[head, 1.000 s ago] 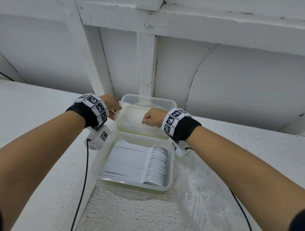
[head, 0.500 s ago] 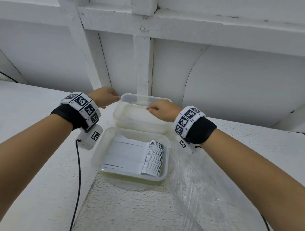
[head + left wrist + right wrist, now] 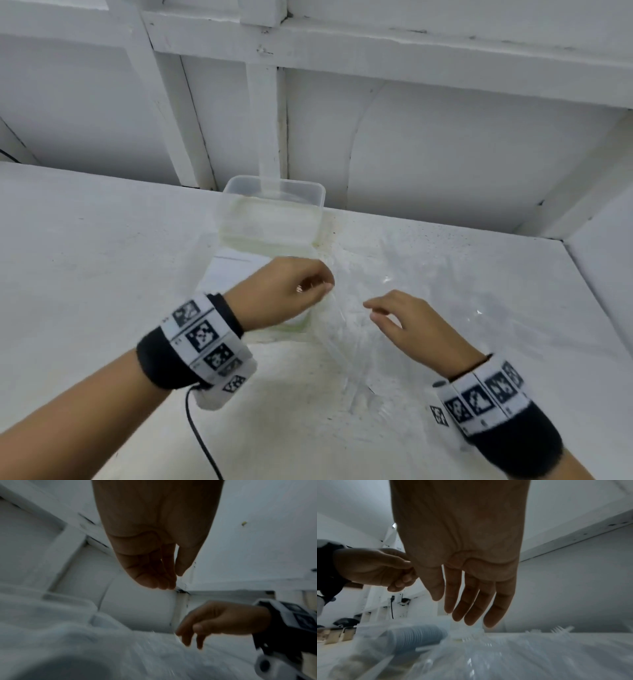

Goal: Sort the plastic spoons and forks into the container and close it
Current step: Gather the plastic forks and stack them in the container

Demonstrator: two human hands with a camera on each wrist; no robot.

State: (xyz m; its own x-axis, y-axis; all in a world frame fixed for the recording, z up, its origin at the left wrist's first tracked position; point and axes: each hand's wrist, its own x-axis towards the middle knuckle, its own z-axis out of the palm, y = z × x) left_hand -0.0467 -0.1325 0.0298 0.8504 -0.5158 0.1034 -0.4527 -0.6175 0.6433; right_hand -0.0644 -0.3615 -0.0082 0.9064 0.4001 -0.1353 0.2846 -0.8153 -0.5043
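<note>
The clear container's lid stands up open at the back of the white table. Its base is mostly hidden under my left hand, which hovers over it with fingers loosely curled, holding nothing. In the right wrist view a stack of white spoons lies in the base. My right hand hangs with relaxed, nearly straight fingers just above a clear plastic bag to the right of the container. Clear forks show inside that bag.
A white panelled wall rises right behind the table, and a side wall closes the right edge. A black cable runs from my left wrist toward me.
Both hands have let go of the lid and drawn back toward me: the left over the base, the right over the bag. The lid still stands open.
</note>
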